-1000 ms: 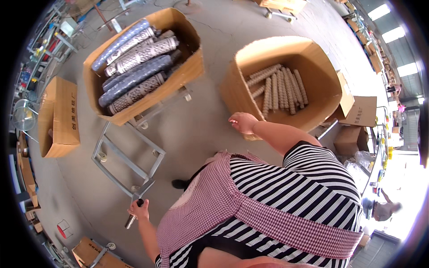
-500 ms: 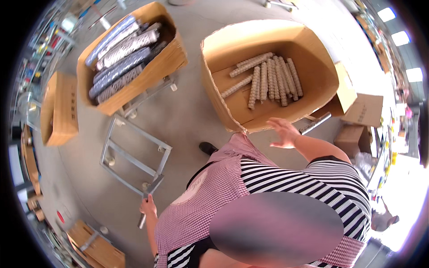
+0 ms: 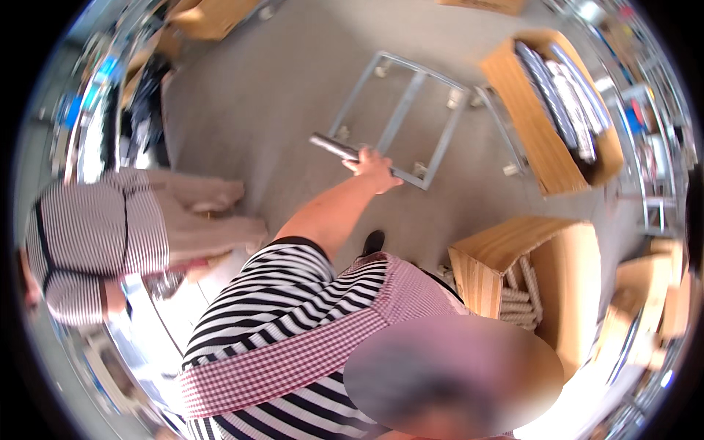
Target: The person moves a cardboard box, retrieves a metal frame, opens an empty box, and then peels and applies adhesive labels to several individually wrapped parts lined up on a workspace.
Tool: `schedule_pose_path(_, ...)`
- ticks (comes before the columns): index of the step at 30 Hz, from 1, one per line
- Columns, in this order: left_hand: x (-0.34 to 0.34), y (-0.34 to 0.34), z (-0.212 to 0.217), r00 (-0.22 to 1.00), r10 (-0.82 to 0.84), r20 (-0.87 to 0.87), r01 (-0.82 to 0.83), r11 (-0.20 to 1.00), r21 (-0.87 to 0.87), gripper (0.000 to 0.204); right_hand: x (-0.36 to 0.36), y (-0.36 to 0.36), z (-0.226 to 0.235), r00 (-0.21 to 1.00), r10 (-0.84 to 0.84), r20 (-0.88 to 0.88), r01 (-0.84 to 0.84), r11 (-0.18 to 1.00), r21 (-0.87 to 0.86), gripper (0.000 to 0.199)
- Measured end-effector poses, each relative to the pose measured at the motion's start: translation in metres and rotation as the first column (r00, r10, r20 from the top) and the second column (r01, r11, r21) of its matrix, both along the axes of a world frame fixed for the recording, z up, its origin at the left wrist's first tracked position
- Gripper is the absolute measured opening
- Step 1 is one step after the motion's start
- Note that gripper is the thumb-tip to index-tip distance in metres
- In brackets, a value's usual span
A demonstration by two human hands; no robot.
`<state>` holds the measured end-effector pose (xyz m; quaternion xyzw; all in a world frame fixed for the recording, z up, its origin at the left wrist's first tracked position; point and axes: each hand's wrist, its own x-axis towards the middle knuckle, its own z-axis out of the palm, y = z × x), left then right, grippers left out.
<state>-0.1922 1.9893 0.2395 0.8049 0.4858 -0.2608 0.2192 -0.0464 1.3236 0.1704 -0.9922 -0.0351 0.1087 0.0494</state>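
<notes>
1. The head view looks from the wearer's own head, steeply downward, through the left one of two fisheye lenses worn side by side.
2. Nearest the lens are the striped sleeve [image 3: 271, 282] and checked apron [image 3: 286, 359], seen from above at close range.
3. It faces past them onto the floor [image 3: 293, 88], with the left hand [image 3: 375, 170] and frame trolley [image 3: 402, 111] at middle range, near the centre.
4. Its breadth takes in another person [image 3: 88, 227] at left and a carton of rolls [image 3: 524, 117] at far right.
5. Edges curve toward the dark rim; a blurred oval covers part of the near side.
</notes>
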Motion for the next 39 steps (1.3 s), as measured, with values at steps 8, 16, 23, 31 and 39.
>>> schedule_pose_path(8, -0.043, -0.14, -0.031, 0.982, 0.152, 0.115, -0.16, 0.985, 0.061, 0.071, 0.015, 0.001, -0.005, 0.946, 0.319, 0.065, -0.325, 0.928, 0.182, 0.078)
schedule_pose_path(16, -0.129, -0.296, -0.038, 0.969, 0.209, 0.13, -0.215, 0.976, 0.031, 0.066, 0.006, -0.086, 0.007, 0.849, 0.513, 0.127, -0.528, 0.808, 0.262, 0.059)
schedule_pose_path(23, -0.197, -0.439, -0.033, 0.975, 0.167, 0.145, -0.163, 0.986, -0.04, 0.062, 0.014, -0.139, 0.021, 0.721, 0.69, 0.064, -0.693, 0.717, 0.073, 0.062)
schedule_pose_path(31, -0.253, -0.604, -0.032, 0.903, 0.297, 0.31, -0.271, 0.955, -0.125, 0.055, 0.032, -0.163, -0.005, 0.618, 0.781, 0.091, -0.762, 0.624, -0.173, 0.053)
schedule_pose_path(39, -0.315, -0.745, -0.038, 0.879, 0.361, 0.311, -0.355, 0.932, -0.076, 0.062, 0.062, -0.17, -0.016, 0.6, 0.791, 0.114, -0.787, 0.61, -0.094, 0.055)
